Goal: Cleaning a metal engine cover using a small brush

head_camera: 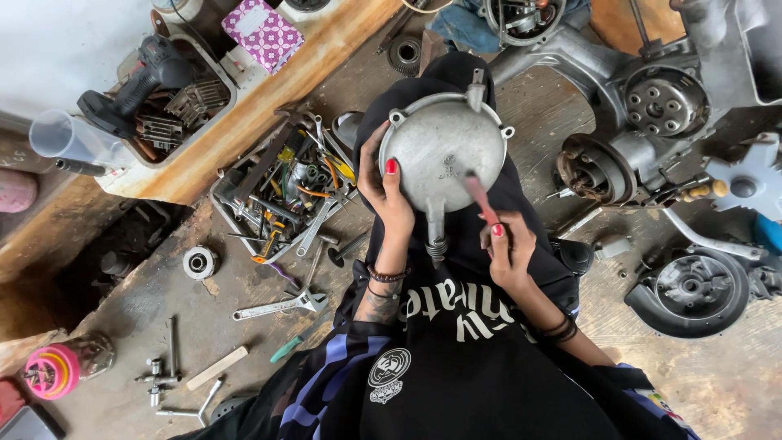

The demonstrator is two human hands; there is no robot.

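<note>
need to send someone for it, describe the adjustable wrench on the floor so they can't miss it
Start at the metal tool tray left of the person's lap. Just below it, on the bare concrete floor, lies the adjustable wrench, alone and nearly level. Unlike the tray's jumbled tools, it is silver with open jaws pointing right.

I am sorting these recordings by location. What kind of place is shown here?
Most likely a small engine repair workshop. A tray full of mixed hand tools sits on the dusty floor, a grey metal engine block lies opened nearby, and the left hand holds a round grey metal cover.
</note>
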